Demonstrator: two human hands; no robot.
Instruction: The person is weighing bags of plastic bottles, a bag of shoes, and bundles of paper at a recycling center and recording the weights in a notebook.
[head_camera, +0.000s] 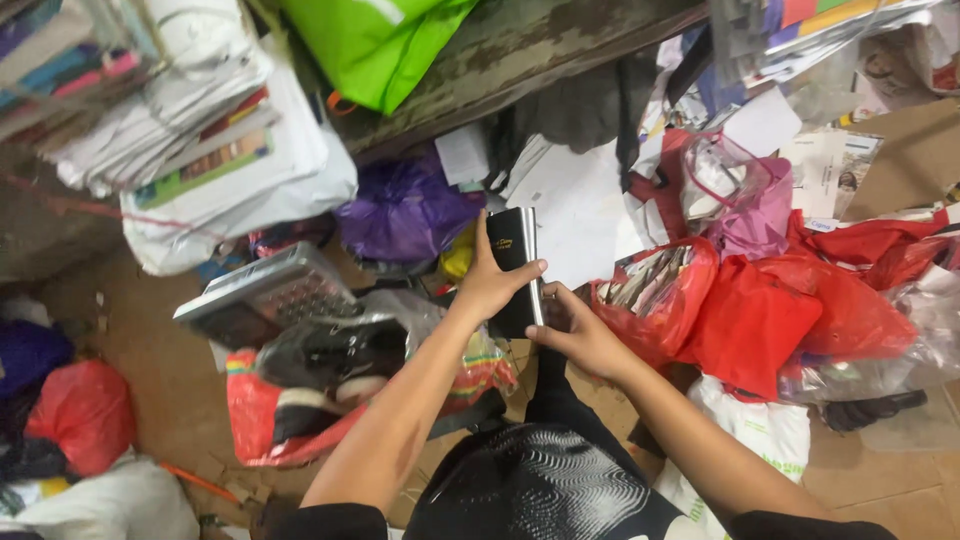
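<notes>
So both hands are on a black book held upright about mid-scene, over a messy floor; the left hand has its grip closed round the book's left edge, thumb up along the cover and fingers across the front; the right hand has it from the lower right, fingers curled against the page side, thumb hidden behind the book; pages look shut, silver edge showing on the right. Just left of the left forearm there's a grey calculator lying tilted on top of a clear bag stuffed with dark stuff, and under that a red bag; far side of the book sits a purple bag with a bit of yellow beside it; right of the book a bunch of red bags, the nearest one open with papers inside; white papers lie just behind the book; far left is a stack of papers in a white sack, and a green bag at the far top; another red bag sits near left on the floor.
</notes>
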